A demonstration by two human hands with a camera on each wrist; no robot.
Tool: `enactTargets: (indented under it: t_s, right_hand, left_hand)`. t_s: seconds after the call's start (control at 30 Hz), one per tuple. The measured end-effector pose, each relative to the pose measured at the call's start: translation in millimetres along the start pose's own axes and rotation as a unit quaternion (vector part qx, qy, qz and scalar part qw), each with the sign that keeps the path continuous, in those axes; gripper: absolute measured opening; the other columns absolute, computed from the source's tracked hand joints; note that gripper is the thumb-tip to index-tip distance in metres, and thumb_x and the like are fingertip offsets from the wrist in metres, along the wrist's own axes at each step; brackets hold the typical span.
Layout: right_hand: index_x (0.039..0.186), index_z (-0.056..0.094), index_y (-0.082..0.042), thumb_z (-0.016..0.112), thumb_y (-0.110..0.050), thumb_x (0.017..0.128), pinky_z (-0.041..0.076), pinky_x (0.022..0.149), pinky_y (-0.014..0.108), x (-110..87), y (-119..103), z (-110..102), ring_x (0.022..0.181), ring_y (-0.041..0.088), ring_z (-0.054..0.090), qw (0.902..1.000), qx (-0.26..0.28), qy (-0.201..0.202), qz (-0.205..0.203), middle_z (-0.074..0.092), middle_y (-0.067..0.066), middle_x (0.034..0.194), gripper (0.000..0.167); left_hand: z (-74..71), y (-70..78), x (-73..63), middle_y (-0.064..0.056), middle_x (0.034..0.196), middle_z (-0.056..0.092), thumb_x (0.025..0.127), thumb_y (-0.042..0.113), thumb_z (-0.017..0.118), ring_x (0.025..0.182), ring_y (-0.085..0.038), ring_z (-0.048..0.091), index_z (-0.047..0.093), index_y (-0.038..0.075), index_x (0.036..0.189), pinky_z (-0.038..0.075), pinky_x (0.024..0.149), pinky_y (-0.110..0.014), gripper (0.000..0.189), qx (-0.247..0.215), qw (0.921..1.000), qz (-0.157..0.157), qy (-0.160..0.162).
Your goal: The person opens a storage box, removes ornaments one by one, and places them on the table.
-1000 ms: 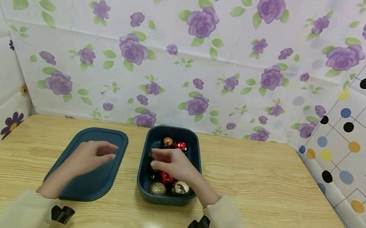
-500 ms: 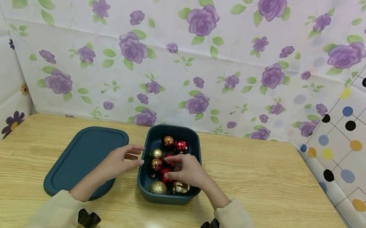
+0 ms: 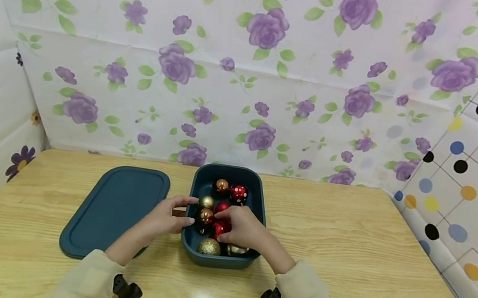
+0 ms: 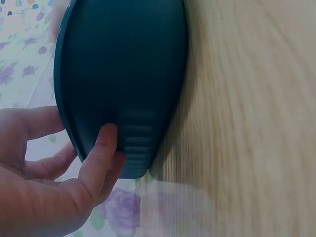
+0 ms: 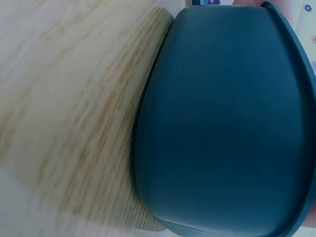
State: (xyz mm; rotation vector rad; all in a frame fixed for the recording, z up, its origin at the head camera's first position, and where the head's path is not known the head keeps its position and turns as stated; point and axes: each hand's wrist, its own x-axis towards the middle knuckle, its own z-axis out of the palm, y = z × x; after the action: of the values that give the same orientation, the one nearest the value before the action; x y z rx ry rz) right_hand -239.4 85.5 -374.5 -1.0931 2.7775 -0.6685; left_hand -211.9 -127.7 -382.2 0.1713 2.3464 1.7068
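- Bottom of the head view: your cream sleeves [image 3: 86, 281] reach in from the lower edge, a small black wrist camera [image 3: 127, 292] on each.
- Your left hand [image 3: 162, 219] is lower left of centre, at the box's left rim. Its fingers are spread apart, thumb clear of the others; the left wrist view shows fingertips by the outer wall, contact unclear.
- Your right hand [image 3: 244, 230] comes over the box's right side, thumb and fingers bent down around a shiny red ball [image 3: 219, 228] — whether they pinch it, you cannot tell here.
- The open dark teal box [image 3: 220, 262] sits just below centre. Along its near end lie a glittery gold ball [image 3: 209, 247] and a shiny gold one; in the middle, copper, small gold and red balls; at the far end, copper and white-dotted red ones.
- A flat teal lid [image 3: 114, 212] lies left of the box on the wood-grain table [image 3: 338, 239].
- Behind, filling the upper frame — white cloth with purple roses [image 3: 229, 94].
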Motion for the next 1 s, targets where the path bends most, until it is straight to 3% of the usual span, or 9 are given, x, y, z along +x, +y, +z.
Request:
enactTargets:
  t_s: [0.1,0.27,0.4,0.63,0.83,1.0]
  right_hand:
    - [0.107,0.067,-0.001,0.078,-0.012,0.070,0.046,0.072,0.027,1.4,-2,1,0.077,0.011,0.058,0.9997,-0.021,-0.002,-0.009,0.066,0.007,0.100,0.040]
    - [0.107,0.067,-0.001,0.078,-0.012,0.070,0.040,0.092,0.047,2.4,-5,1,0.067,0.009,0.056,0.9990,-0.041,-0.013,-0.010,0.067,0.006,0.097,0.041]
    - [0.107,0.067,-0.001,0.078,-0.013,0.070,0.037,0.094,0.052,2.2,-7,0,0.076,0.013,0.059,0.9987,-0.047,-0.015,-0.012,0.066,0.007,0.100,0.040]
    - [0.109,0.066,-0.001,0.077,-0.017,0.073,0.048,0.082,0.034,-5.9,-7,-7,0.097,0.023,0.060,0.9988,-0.035,0.027,-0.019,0.064,0.013,0.109,0.041]
    - [0.110,0.065,0.002,0.077,-0.016,0.073,0.050,0.065,0.026,-17.5,3,-17,0.080,0.018,0.061,0.9940,0.023,0.097,-0.044,0.065,0.014,0.105,0.043]
    - [0.112,0.064,0.001,0.076,-0.017,0.074,0.046,0.058,0.025,-26.6,12,-25,0.068,0.017,0.055,0.9888,0.078,0.124,-0.026,0.064,0.013,0.104,0.044]
  left_hand:
    - [1.3,-2.1,-0.3,-0.023,0.141,0.029,0.088,0.004,0.058,0.119,-0.037,0.042,0.044,0.009,0.135,0.051,0.076,-0.037,0.050,-0.008,0.9999,-0.006,0.005]
    - [2.5,-4.3,1.0,-0.020,0.141,0.031,0.088,0.004,0.058,0.118,-0.034,0.044,0.044,0.010,0.136,0.051,0.075,-0.036,0.050,-0.018,0.9997,-0.013,0.011]
    - [2.2,-3.6,0.6,-0.020,0.138,0.034,0.089,0.004,0.057,0.116,-0.033,0.045,0.042,0.009,0.137,0.051,0.075,-0.035,0.051,-0.029,0.9994,-0.015,0.010]
    - [1.6,-2.2,-1.3,-0.020,0.136,0.037,0.089,0.004,0.056,0.114,-0.032,0.046,0.041,0.008,0.137,0.050,0.076,-0.034,0.051,-0.038,0.9991,-0.015,0.008]
    - [1.8,-3.1,-0.8,-0.020,0.137,0.036,0.089,0.003,0.056,0.114,-0.032,0.046,0.041,0.009,0.137,0.050,0.076,-0.034,0.050,-0.033,0.9993,-0.013,0.010]
    - [2.7,-2.2,-0.6,-0.021,0.138,0.034,0.089,0.003,0.056,0.117,-0.034,0.045,0.041,0.008,0.137,0.050,0.077,-0.035,0.050,-0.028,0.9995,-0.011,0.007]
